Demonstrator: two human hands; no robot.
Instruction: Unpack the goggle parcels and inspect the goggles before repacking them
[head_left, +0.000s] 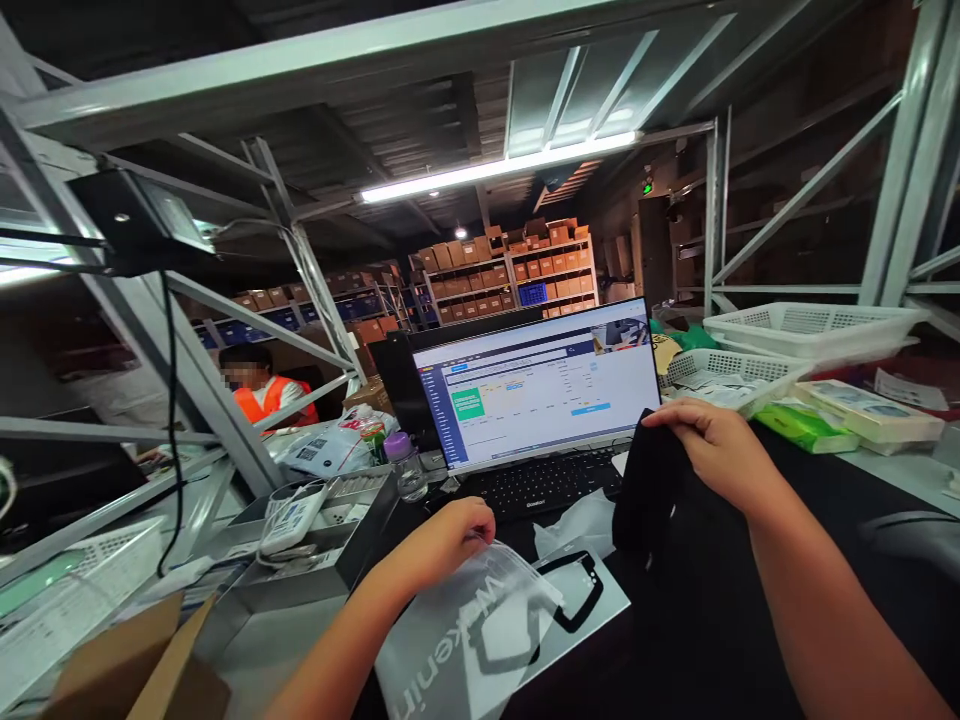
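The left hand [442, 540] is pinching the edge of a clear printed plastic bag [487, 620] lying on the table [900, 468] before the laptop [540, 400]. The right hand [720, 450] is gripping a black garment [652, 490] by its top, just right of the bag. Slippery film probably needs a firm pinch.

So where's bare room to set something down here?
Bare black tabletop lies between the right hand and the green packet. A grey patch shows between the cardboard box and the printed plastic bag. Left of the laptop is crowded.
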